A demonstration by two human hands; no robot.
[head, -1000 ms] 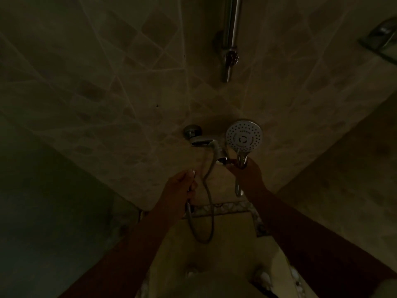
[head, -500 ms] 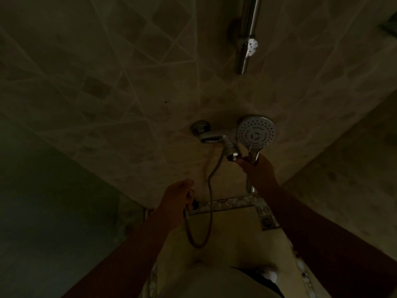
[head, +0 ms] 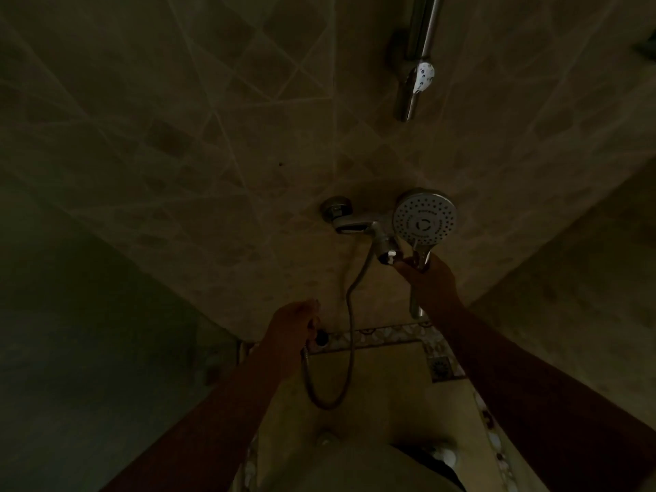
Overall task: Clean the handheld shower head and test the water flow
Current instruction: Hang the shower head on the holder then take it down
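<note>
Dim tiled stall, my right hand (head: 427,280) gripping the round, dotted shower head (head: 424,217) by its handle, my left hand (head: 294,324) seemingly curled around the ribbed metal hose (head: 349,316).

2 bare forearms without sleeves, watch or rings are seen, the left hand (head: 293,328) entering from 7 o'clock and the right hand (head: 427,278) from 4 o'clock, while pale clothing is glimpsed at 6 o'clock.

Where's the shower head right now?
In the head view, right of centre: the shower head is held up by its handle in the right hand, face toward the camera, just right of the wall tap.
</note>
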